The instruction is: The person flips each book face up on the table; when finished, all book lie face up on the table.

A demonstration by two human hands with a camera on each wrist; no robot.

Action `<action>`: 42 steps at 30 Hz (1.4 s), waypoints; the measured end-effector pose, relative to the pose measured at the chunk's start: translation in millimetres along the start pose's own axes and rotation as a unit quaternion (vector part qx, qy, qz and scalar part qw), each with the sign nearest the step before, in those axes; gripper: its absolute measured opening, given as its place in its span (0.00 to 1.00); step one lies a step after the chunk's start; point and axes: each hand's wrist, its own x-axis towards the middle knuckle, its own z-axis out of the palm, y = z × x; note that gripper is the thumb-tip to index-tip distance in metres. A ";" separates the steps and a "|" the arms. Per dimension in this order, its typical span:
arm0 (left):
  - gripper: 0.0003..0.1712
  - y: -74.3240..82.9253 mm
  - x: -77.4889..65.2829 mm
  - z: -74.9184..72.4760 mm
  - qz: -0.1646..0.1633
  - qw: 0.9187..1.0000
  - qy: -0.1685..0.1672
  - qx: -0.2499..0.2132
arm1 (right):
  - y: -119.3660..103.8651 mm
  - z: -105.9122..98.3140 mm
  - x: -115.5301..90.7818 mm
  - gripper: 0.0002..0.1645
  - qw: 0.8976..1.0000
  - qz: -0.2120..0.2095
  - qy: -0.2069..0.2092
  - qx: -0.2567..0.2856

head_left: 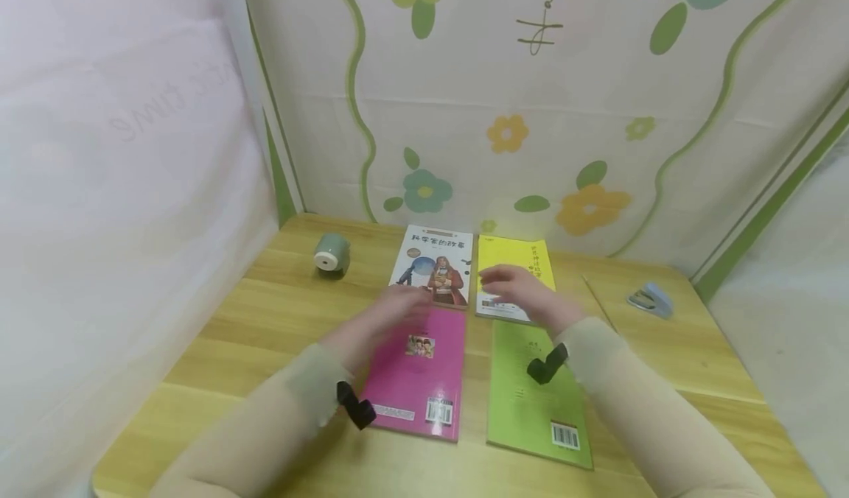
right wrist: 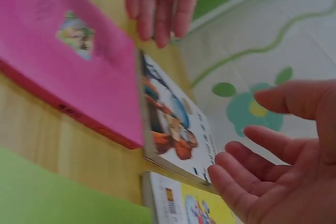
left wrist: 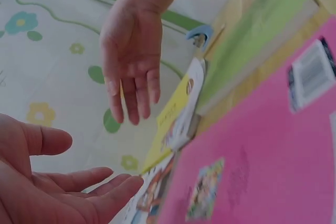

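My left hand (head_left: 396,311) hovers, fingers extended and holding nothing, above the top of a pink book (head_left: 431,380) and the lower edge of a white book (head_left: 434,258) with a long-haired figure on its cover. Over a yellow book (head_left: 511,249) is my right hand (head_left: 525,293), its fingers loosely spread and gripping nothing. Below the yellow book lies a green book (head_left: 530,417), partly covered by the right wrist. In the left wrist view both palms face each other with a gap between them. The four books lie flat in two columns.
A grey-green device with a white round front (head_left: 332,255), perhaps a pencil sharpener, stands at the table's back left. On the right are a thin stick (head_left: 599,303) and a small light-blue tool (head_left: 651,300). Flowered cloth (head_left: 451,130) hangs behind the wooden table (head_left: 245,358).
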 end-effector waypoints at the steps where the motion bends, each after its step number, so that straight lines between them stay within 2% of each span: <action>1: 0.15 -3.0 -5.8 -6.3 -0.018 1.000 0.013 0.021 | 0.9 6.2 0.6 0.30 1.000 -0.003 -0.008 -0.026; 4: 0.23 -11.9 -20.3 -19.6 -0.034 0.997 0.028 0.063 | 5.7 22.2 0.8 0.34 0.994 0.009 -0.024 -0.103; 5: 0.24 -15.0 -27.3 -23.5 -0.057 0.994 0.043 0.079 | 8.4 26.5 0.7 0.36 0.992 0.016 -0.028 -0.119; 8: 0.25 -26.0 -42.1 -29.7 -0.078 0.994 0.039 0.071 | 17.2 37.7 0.8 0.40 0.989 0.033 -0.038 -0.140; 13: 0.25 -40.8 -65.9 -36.2 -0.076 0.995 0.039 0.052 | 24.5 52.1 1.8 0.46 0.985 0.020 -0.033 -0.167; 16: 0.24 -44.1 -78.5 -39.8 -0.072 0.996 0.042 0.042 | 25.7 58.6 3.2 0.50 0.979 0.013 -0.025 -0.202; 21: 0.26 -45.9 -96.5 -44.7 -0.072 0.996 0.046 0.033 | 30.4 66.6 5.3 0.57 0.961 0.011 -0.031 -0.273; 26: 0.25 -47.0 -111.1 -46.3 -0.072 0.995 0.059 0.039 | 32.7 71.8 7.4 0.58 0.944 -0.019 -0.029 -0.328; 29: 0.24 -45.9 -120.3 -44.4 -0.077 0.993 0.071 0.049 | 31.0 74.2 6.4 0.56 0.942 -0.023 -0.028 -0.333; 36: 0.27 -50.4 -136.7 -39.8 -0.089 0.995 0.048 0.009 | 29.3 78.5 4.4 0.55 0.939 -0.018 -0.028 -0.342; 42: 0.32 -45.6 -153.8 -32.3 -0.122 0.989 0.079 -0.007 | 24.7 82.2 5.8 0.55 0.938 -0.015 -0.026 -0.347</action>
